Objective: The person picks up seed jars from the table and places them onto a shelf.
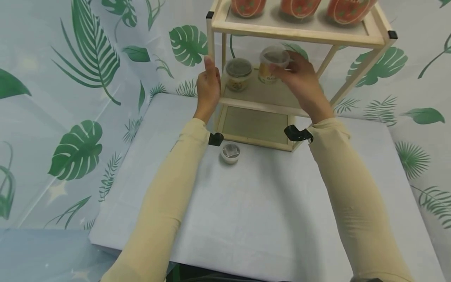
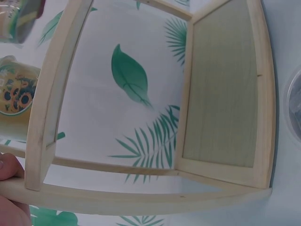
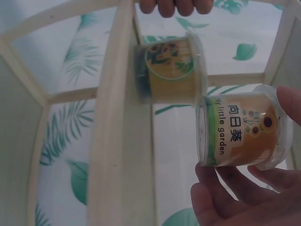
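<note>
My right hand [image 1: 299, 76] holds a clear plastic cup [image 1: 267, 70] with a yellow sunflower label over the middle shelf [image 1: 275, 96] of a wooden rack. In the right wrist view, thumb and fingers lie around that labelled cup [image 3: 242, 129], tilted sideways in that picture. A similar lidded cup [image 1: 239, 74] stands on the shelf to its left. My left hand [image 1: 208, 88] grips the rack's front left post [image 2: 51, 103], the thumb pointing up. Fingertips of the left hand [image 3: 176, 5] also show at the top of the right wrist view.
Several red-labelled cups [image 1: 299, 7] stand on the rack's top shelf [image 1: 260, 23]. A small white tub [image 1: 230, 152] with a clear top sits on the white-covered table [image 1: 239, 211], in front of the rack's bottom shelf [image 1: 255, 121]. Leaf-patterned cloth [image 1: 141, 35] hangs behind.
</note>
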Demonstrator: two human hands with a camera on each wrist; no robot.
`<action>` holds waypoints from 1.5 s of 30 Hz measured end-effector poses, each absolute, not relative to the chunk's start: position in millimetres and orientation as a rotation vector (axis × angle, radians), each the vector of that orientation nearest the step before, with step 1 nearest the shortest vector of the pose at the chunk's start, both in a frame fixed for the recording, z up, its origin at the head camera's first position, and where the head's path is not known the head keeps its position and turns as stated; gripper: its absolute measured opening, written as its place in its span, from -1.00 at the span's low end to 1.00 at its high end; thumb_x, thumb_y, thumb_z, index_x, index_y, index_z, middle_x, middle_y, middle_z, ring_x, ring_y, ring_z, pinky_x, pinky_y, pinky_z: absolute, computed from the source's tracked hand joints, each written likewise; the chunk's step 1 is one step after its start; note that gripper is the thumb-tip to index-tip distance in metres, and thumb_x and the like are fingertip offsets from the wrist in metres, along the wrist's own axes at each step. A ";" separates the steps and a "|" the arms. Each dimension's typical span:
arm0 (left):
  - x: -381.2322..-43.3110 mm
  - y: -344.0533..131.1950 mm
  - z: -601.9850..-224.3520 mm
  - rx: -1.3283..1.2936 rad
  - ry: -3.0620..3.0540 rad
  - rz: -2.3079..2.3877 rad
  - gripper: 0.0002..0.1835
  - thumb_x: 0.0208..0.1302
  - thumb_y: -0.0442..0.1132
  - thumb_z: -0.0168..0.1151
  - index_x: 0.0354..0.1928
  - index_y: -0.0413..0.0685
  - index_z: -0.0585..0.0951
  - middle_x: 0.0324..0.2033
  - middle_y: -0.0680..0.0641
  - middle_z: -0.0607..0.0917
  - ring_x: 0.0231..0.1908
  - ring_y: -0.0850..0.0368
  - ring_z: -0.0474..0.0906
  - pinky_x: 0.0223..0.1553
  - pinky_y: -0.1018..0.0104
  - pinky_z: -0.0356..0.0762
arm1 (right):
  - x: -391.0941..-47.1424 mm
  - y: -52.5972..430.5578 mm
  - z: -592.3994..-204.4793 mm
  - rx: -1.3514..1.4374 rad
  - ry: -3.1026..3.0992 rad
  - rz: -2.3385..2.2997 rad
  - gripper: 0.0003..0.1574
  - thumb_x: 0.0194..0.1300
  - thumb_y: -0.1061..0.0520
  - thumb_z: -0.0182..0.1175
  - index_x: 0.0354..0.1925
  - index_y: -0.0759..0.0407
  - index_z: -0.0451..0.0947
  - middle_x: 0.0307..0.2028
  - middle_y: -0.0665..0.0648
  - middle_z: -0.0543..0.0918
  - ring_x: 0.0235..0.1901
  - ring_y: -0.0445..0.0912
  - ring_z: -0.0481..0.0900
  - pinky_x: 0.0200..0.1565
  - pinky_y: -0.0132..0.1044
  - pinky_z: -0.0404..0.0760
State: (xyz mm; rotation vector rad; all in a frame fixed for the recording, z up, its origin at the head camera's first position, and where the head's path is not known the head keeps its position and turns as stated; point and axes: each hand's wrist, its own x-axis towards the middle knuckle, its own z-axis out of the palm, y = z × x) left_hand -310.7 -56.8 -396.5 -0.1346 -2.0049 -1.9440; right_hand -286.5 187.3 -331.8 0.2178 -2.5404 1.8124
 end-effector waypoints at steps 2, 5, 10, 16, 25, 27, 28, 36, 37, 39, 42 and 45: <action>-311.0 -56.8 -397.0 -0.135 -2.006 -1.947 -0.31 0.80 0.01 -0.41 -0.71 0.10 0.18 -0.75 0.11 0.18 -0.69 0.22 0.02 -0.62 0.36 -0.08 | -288.5 186.5 -336.1 0.182 -2.547 1.827 -0.15 0.48 -0.10 0.39 0.58 0.05 0.32 0.26 0.12 0.58 0.20 -0.05 0.55 0.32 -0.09 0.41; -311.6 -56.9 -397.6 -0.141 -2.008 -1.957 -0.31 0.80 0.00 -0.41 -0.71 0.09 0.17 -0.74 0.11 0.17 -0.69 0.22 0.01 -0.61 0.36 -0.08 | -290.7 185.6 -342.1 0.150 -2.553 1.837 -0.13 0.48 -0.09 0.39 0.58 0.07 0.31 0.25 0.12 0.58 0.19 -0.07 0.55 0.28 -0.12 0.42; -311.7 -58.0 -397.6 -0.133 -1.993 -1.967 -0.31 0.81 -0.01 -0.41 -0.71 0.08 0.16 -0.75 0.10 0.16 -0.69 0.22 0.00 -0.61 0.36 -0.08 | -292.3 184.3 -349.5 0.141 -2.589 1.828 -0.11 0.51 -0.12 0.36 0.61 0.05 0.26 0.40 0.21 0.49 0.34 0.00 0.49 0.34 -0.13 0.40; -312.1 -58.7 -397.8 -0.134 -1.998 -1.971 -0.32 0.81 0.01 -0.40 -0.69 0.08 0.18 -0.74 0.10 0.17 -0.69 0.22 0.01 -0.61 0.36 -0.07 | -294.0 185.1 -356.3 0.112 -2.615 1.851 -0.07 0.52 -0.15 0.35 0.64 0.01 0.21 0.46 0.25 0.45 0.38 0.02 0.44 0.41 -0.10 0.34; -311.7 -58.8 -397.6 -0.124 -2.006 -1.952 -0.31 0.81 0.01 -0.40 -0.69 0.08 0.18 -0.74 0.10 0.18 -0.69 0.22 0.02 -0.61 0.35 -0.07 | -296.3 184.7 -365.4 0.119 -2.650 1.827 -0.04 0.52 -0.19 0.32 0.65 0.04 0.17 0.49 0.25 0.40 0.42 0.00 0.40 0.44 -0.14 0.30; -311.7 -58.6 -397.7 -0.130 -2.009 -1.945 -0.32 0.81 0.00 -0.40 -0.69 0.08 0.18 -0.74 0.11 0.18 -0.69 0.22 0.02 -0.61 0.35 -0.07 | -296.4 185.4 -366.7 0.133 -2.654 1.808 -0.04 0.52 -0.19 0.32 0.65 0.05 0.17 0.48 0.25 0.41 0.41 0.00 0.40 0.44 -0.14 0.32; -311.8 -58.6 -397.6 -0.131 -2.011 -1.944 -0.32 0.81 0.00 -0.41 -0.69 0.09 0.19 -0.74 0.11 0.18 -0.69 0.22 0.02 -0.61 0.35 -0.07 | -296.3 185.6 -367.3 0.141 -2.655 1.802 -0.04 0.53 -0.19 0.31 0.65 0.05 0.16 0.49 0.24 0.41 0.42 0.00 0.40 0.44 -0.14 0.32; -312.1 -59.1 -396.1 -0.157 -1.983 -1.963 -0.32 0.80 -0.02 -0.40 -0.69 0.10 0.18 -0.74 0.11 0.19 -0.69 0.21 0.02 -0.62 0.36 -0.06 | -295.0 185.2 -372.6 0.175 -2.624 1.787 -0.05 0.52 -0.15 0.34 0.64 0.04 0.16 0.45 0.26 0.43 0.38 0.00 0.44 0.39 -0.17 0.38; -312.1 -59.2 -396.1 -0.162 -1.981 -1.961 -0.32 0.81 -0.02 -0.40 -0.69 0.11 0.19 -0.74 0.11 0.19 -0.69 0.21 0.02 -0.62 0.36 -0.06 | -295.1 185.3 -373.2 0.177 -2.622 1.781 -0.05 0.52 -0.15 0.34 0.64 0.03 0.16 0.45 0.26 0.44 0.37 0.00 0.45 0.38 -0.18 0.39; -311.9 -59.3 -396.2 -0.162 -1.984 -1.956 -0.32 0.80 -0.01 -0.40 -0.69 0.11 0.18 -0.74 0.12 0.19 -0.69 0.21 0.02 -0.62 0.35 -0.06 | -295.0 185.6 -374.4 0.190 -2.624 1.762 -0.05 0.52 -0.15 0.34 0.64 0.04 0.16 0.45 0.27 0.44 0.37 0.00 0.46 0.37 -0.19 0.40; -311.7 -59.0 -396.8 -0.156 -1.998 -1.947 -0.32 0.81 -0.01 -0.41 -0.69 0.10 0.18 -0.74 0.11 0.19 -0.69 0.21 0.03 -0.61 0.35 -0.06 | -294.6 186.3 -375.7 0.196 -2.626 1.760 -0.05 0.53 -0.13 0.34 0.65 0.05 0.16 0.46 0.26 0.44 0.37 0.00 0.46 0.36 -0.19 0.41; -311.6 -58.5 -396.9 -0.142 -2.004 -1.945 -0.32 0.81 -0.01 -0.41 -0.69 0.10 0.19 -0.74 0.11 0.19 -0.69 0.21 0.03 -0.61 0.35 -0.06 | -294.8 187.3 -377.1 0.203 -2.628 1.756 -0.05 0.52 -0.11 0.34 0.65 0.04 0.14 0.46 0.27 0.44 0.37 -0.01 0.45 0.35 -0.20 0.41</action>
